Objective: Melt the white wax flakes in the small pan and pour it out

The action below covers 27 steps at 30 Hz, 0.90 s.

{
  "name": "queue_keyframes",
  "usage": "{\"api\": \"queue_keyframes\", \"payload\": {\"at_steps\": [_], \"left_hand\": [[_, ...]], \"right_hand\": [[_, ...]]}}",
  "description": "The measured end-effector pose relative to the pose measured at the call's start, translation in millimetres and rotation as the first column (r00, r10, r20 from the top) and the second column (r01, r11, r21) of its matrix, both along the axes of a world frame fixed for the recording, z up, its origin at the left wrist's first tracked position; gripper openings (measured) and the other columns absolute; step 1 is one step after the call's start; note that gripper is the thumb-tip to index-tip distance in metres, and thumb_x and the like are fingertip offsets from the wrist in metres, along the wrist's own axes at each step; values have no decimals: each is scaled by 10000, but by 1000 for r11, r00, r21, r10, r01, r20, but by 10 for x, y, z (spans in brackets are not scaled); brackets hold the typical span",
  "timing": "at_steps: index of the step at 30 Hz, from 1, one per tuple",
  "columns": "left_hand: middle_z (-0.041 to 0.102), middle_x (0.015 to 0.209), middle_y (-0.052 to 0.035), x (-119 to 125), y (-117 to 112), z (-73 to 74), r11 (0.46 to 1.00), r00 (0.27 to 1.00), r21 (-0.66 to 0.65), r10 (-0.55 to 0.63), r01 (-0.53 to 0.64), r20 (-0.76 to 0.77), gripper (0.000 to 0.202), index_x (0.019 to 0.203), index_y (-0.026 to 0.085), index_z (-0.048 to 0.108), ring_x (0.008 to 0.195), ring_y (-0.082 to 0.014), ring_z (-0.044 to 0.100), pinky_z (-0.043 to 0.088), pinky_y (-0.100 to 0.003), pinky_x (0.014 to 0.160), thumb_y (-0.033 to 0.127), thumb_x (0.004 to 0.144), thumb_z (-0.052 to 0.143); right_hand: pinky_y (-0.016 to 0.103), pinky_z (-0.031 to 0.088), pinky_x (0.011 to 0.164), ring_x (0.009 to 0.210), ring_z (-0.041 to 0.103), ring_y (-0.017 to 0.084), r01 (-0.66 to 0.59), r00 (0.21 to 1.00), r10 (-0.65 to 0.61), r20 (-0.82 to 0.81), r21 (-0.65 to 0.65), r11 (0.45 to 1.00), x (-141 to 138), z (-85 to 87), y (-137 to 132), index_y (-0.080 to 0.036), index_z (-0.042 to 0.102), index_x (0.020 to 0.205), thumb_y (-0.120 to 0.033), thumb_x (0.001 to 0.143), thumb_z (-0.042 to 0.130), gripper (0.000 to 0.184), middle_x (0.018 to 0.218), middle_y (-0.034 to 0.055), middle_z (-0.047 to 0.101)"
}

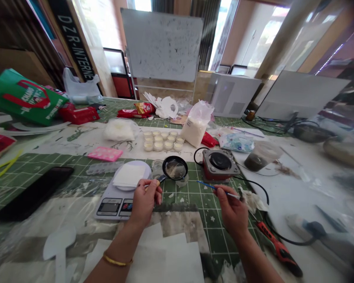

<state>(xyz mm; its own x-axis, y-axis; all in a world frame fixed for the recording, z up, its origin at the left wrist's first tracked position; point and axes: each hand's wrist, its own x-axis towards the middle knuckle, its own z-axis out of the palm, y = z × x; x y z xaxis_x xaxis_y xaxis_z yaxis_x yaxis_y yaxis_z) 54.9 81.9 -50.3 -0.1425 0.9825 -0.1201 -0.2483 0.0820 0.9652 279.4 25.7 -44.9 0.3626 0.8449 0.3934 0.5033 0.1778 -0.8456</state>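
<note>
My left hand (147,198) is closed round the handle of a small black frying pan (174,168), raised a little above the green checked tablecloth. A thin see-through layer seems to lie in the pan. Between the fingertips of my right hand (232,210) is a thin blue-and-white stick (208,184), its blue end pointing toward the pan but apart from it. Beside my left hand stands a kitchen scale (106,215) with white paper squares (129,175) on it. Clear round cups (183,181) sit partly hidden under the pan. A small hot plate (220,162) is beyond my right hand.
Several small cups of pale wax-like filling (162,141) stand near a bag of white grains (196,124). A black cable (262,188) curves past the hot plate. A red-and-black tool (279,247), a phone (32,192) and a white spatula (59,243) lie closer.
</note>
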Motion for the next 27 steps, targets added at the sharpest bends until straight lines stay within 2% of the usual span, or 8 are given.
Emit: {"api": "queue_keyframes", "payload": {"at_steps": [10,16,27], "left_hand": [[556,558,70,13,11,14,999,998,43,-1,3,-56,248,780,189,392,347,-53,463,336,-159,349,368,766,562],[548,571,69,12,-3,-7,997,994,81,-3,12,-113,228,795,193,396,363,-63,483,365,-175,358,363,777,545],[537,629,66,36,-27,-18,986,971,160,-13,52,-238,213,826,202,385,391,-62,491,392,-186,387,369,804,514]], "right_hand": [[321,484,670,727,639,187,22,999,-21,-37,16,1000,-9,-23,-1,-191,633,897,-353,819,521,212,790,54,669],[322,488,711,768,638,180,-17,1000,17,-12,1,1000,35,-82,-7,-199,621,934,-313,829,515,188,838,45,663],[328,496,702,770,638,185,-53,999,53,2,2,999,35,-66,-10,-202,617,935,-309,833,511,182,833,48,661]]}}
